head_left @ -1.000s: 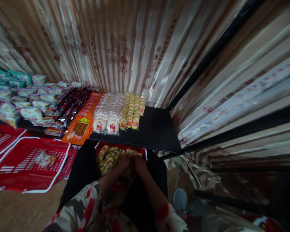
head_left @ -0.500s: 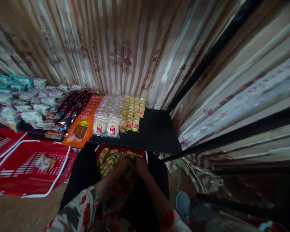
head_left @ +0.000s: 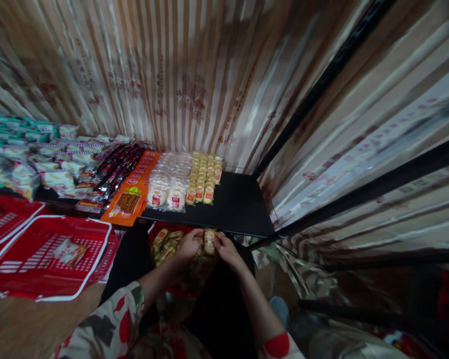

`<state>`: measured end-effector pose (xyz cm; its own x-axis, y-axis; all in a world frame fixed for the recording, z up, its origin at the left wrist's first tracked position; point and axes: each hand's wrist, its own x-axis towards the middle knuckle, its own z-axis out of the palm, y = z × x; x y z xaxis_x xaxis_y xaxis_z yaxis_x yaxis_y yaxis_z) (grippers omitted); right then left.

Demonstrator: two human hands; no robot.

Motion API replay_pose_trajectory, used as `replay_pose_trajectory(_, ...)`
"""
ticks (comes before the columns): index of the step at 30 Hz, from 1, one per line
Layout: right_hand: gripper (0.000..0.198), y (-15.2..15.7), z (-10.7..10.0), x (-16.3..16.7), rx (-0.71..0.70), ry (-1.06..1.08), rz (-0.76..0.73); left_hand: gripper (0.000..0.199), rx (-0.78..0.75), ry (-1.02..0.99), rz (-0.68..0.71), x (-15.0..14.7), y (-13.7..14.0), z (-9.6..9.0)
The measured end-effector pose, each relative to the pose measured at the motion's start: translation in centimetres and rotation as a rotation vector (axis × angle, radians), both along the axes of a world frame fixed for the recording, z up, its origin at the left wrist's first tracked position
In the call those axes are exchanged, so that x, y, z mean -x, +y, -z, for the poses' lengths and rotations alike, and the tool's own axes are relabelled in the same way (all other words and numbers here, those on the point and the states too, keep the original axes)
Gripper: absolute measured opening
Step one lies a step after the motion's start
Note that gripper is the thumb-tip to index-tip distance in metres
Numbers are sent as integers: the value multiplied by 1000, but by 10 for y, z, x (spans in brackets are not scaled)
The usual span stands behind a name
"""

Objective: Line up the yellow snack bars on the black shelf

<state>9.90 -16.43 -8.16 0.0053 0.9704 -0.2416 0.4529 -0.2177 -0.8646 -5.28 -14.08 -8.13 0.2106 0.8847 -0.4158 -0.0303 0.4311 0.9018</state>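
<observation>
Between my two hands a small yellow snack packet is held upright above a red basket at my lap. My left hand is closed on the packet's left edge. On its right edge, the fingers of my right hand are closed too. More yellow snack packets lie heaped in the basket, partly hidden by my left hand and forearm. Just beyond, rows of the same yellow packets stand on a black table, beside rows of round white packaged crackers.
Orange snack bags, dark red packets and white packets cover the table's left. Red baskets stand on the floor at left. Black poles and striped curtains enclose the back and right.
Both hands have risen from the heap in the basket, bringing a yellow snack packet up between them near the table's front edge. The view has shifted slightly.
</observation>
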Motion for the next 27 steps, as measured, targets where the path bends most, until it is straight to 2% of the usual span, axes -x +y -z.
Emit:
replay_pose_trajectory(3,34,-2,-7,0,25,153,33,29,35,-10,10,-3,-4,-9)
replay_pose_trajectory(7,40,-5,-15,-1,32,414,82,20,92,10,-13,-4,-10,-19)
replay_pose_trajectory(11,41,-6,-23,-2,48,553,193,12,140,-12,62,-5,-15,-26)
replay_pose_trajectory(16,38,-6,-29,-7,24,608,295,17,253,-101,122,-11,-19,-33)
replay_pose_trajectory(19,39,-8,-31,-10,-6,620,314,20,336,-185,99,-15,-17,-37)
replay_pose_trajectory(23,41,-13,-38,-15,-107,564,259,21,462,-317,-19,-22,-9,-42)
replay_pose_trajectory(27,42,-20,-44,-21,-133,537,185,18,464,-446,-77,-29,0,-46)
